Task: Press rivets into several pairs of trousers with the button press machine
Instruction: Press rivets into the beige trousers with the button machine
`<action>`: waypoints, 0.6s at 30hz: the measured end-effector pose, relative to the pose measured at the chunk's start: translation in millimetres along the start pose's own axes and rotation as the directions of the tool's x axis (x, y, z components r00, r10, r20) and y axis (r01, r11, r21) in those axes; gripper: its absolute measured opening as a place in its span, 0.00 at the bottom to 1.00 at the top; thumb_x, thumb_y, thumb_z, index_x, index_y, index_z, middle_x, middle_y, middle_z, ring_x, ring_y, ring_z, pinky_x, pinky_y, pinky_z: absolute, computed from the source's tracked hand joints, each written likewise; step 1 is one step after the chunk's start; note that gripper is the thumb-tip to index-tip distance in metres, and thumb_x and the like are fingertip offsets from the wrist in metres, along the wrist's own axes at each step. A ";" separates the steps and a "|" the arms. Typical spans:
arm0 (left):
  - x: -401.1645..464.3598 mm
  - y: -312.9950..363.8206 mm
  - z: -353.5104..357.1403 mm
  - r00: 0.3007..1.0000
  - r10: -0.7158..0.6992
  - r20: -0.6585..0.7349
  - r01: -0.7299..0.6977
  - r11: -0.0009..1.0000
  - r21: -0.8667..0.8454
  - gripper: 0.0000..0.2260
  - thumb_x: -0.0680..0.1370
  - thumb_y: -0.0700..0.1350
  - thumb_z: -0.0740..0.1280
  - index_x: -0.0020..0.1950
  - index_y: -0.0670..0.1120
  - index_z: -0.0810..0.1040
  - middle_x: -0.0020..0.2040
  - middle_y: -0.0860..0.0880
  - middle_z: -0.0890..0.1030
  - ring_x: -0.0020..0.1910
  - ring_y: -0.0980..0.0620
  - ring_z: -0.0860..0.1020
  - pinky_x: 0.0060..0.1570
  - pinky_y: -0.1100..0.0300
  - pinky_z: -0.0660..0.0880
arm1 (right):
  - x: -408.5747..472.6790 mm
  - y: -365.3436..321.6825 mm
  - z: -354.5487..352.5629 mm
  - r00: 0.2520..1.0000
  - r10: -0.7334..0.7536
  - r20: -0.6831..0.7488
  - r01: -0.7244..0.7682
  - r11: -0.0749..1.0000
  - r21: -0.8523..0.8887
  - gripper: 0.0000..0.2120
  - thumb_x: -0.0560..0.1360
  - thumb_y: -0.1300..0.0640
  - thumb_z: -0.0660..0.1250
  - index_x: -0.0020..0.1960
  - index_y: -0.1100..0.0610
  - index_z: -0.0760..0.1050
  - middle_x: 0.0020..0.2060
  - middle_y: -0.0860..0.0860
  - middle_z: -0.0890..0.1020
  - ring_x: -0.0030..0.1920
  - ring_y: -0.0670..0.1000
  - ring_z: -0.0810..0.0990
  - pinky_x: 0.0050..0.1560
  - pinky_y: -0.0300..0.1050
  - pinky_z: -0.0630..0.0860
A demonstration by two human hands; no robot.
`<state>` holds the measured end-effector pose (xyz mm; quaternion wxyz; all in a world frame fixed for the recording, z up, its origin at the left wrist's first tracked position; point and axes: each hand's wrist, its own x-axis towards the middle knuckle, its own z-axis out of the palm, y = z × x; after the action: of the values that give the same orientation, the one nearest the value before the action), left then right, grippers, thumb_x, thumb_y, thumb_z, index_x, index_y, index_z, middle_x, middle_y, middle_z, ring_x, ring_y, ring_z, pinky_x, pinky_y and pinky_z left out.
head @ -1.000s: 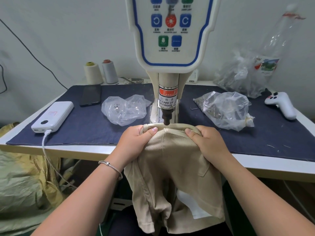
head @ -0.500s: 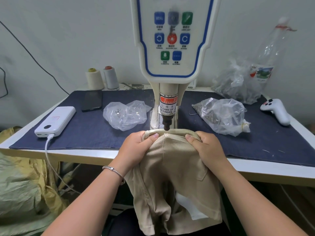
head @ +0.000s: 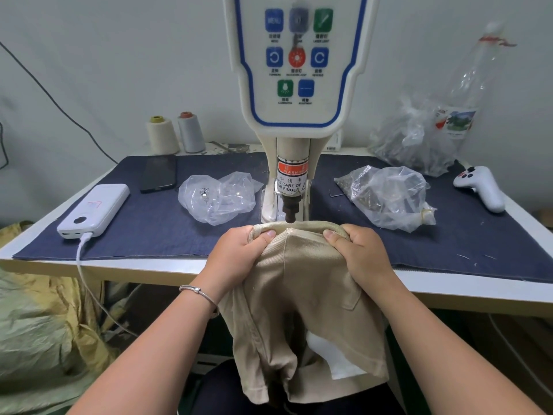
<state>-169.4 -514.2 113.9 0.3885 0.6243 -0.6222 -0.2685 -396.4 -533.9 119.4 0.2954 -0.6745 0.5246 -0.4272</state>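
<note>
A beige pair of trousers (head: 302, 298) hangs over the table's front edge, its waistband lifted under the dark punch (head: 291, 211) of the white button press machine (head: 299, 70). My left hand (head: 239, 253) grips the waistband on the left of the punch, thumb on top. My right hand (head: 359, 253) grips it on the right in the same way. The punch tip sits just above the waistband's middle, between my thumbs. The die below is hidden by the cloth.
A dark blue cloth (head: 155, 229) covers the table. On it lie a white power bank (head: 94, 209) with cable, a phone (head: 158, 172), clear bags of small metal parts (head: 217, 196) (head: 389, 196), a white controller (head: 481, 188). Thread cones (head: 163, 134) stand at the back.
The punch came down onto the waistband half a second ago and now stands just above it. Both hands hold the waistband in the same place; the view has tilted upward.
</note>
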 end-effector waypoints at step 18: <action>0.2 -1.0 0.7 1.000 -0.011 -0.005 0.011 1.000 -0.022 0.22 0.72 0.61 0.64 0.33 0.44 0.68 0.28 0.56 0.67 0.31 0.55 0.66 0.36 0.55 0.64 | 1.0 3.0 0.1 1.000 0.005 0.007 -0.005 1.000 -0.026 0.22 0.78 0.55 0.67 0.28 0.55 0.63 0.24 0.45 0.67 0.30 0.48 0.65 0.35 0.48 0.63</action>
<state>-169.4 -514.6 112.7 0.3956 0.6241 -0.6147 -0.2758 -397.5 -535.7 117.0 0.2894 -0.6786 0.5309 -0.4170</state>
